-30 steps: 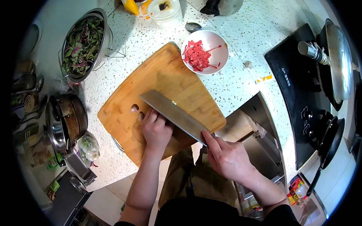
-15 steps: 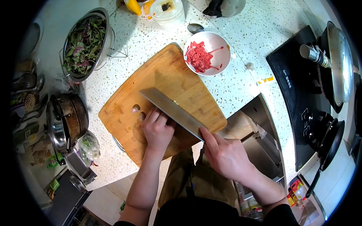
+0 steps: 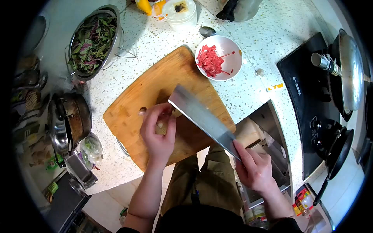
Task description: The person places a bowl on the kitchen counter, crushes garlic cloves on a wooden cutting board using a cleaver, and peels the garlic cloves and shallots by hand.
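Right hand (image 3: 254, 167) gripping broad rectangular grey metal cleaver (image 3: 204, 117), blade slanting over tan wooden cutting board (image 3: 134, 95) on speckled white desk (image 3: 110, 171). Left hand (image 3: 157, 138) curving over board beside small pale piece (image 3: 177, 113) near blade; cannot tell whether pinching it. Round white bowl (image 3: 234, 62) of red shreds (image 3: 210, 61) sitting beside board.

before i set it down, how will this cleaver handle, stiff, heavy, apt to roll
The cleaver looks stiff: its broad metal blade shows no bend in your right hand. It is probably blade-heavy, since the wide blade extends well beyond the grip. Laid on the cutting board, its flat side should keep it from rolling.
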The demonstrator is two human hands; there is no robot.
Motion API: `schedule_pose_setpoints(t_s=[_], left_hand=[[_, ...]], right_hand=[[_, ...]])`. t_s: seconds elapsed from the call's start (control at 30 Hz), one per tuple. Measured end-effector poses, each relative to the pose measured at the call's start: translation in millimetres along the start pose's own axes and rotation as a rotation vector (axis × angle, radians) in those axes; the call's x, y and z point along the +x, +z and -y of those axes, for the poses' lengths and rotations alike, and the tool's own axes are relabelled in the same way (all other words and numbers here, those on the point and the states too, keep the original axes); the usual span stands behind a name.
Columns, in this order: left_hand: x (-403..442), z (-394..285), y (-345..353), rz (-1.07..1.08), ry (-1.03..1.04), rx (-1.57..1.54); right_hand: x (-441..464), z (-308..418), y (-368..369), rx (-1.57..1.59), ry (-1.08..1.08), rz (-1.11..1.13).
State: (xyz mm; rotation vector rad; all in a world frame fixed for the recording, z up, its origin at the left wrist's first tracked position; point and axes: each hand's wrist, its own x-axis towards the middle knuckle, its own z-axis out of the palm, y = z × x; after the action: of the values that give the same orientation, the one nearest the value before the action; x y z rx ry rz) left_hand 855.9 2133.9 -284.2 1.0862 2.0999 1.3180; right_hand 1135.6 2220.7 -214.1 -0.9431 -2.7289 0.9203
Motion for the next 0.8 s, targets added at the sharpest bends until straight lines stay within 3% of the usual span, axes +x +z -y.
schedule_pose_setpoints(t_s=[0.07,0.1,0.17,0.3,0.37,0.43,0.47,0.53,0.57,0.63,0.7,0.77,0.8], left_hand=[[9,-12,4,0.122,-0.246,-0.381],[20,-22,5,0.194,-0.337,-0.525],[34,-22,0,0.464,-0.505,-1.093],[35,18,-24,0.619,-0.586,-1.487],[56,16,-44,0.614,-0.601,-1.45],[75,-16,-59,0.277,-0.454,-0.826],[79,-8,-66,0.274,-0.454,-0.824],[82,13,-82,0.139,0.099,0.476],[79,13,-86,0.137,0.097,0.478],[67,11,-92,0.093,0.273,0.842],[47,10,-87,-0.003,0.276,0.809],[21,16,-89,0.074,0.011,0.709],[12,18,-85,0.073,0.012,0.71]], right_hand=[[1,3,0,0.319,-0.003,0.02],[3,6,-2,0.323,-0.008,0.017],[11,11,-7,0.652,0.053,0.09],[19,9,-11,0.792,0.15,0.115],[19,10,-7,0.788,0.165,0.067],[15,5,-1,0.592,0.116,-0.081],[14,4,1,0.553,0.101,-0.113],[11,5,6,0.542,0.105,-0.121],[9,5,9,0.529,0.111,-0.132],[3,9,12,0.546,0.129,-0.103],[2,15,16,0.665,0.247,0.06],[4,22,23,0.702,0.253,0.118],[4,24,28,0.724,0.274,0.167]])
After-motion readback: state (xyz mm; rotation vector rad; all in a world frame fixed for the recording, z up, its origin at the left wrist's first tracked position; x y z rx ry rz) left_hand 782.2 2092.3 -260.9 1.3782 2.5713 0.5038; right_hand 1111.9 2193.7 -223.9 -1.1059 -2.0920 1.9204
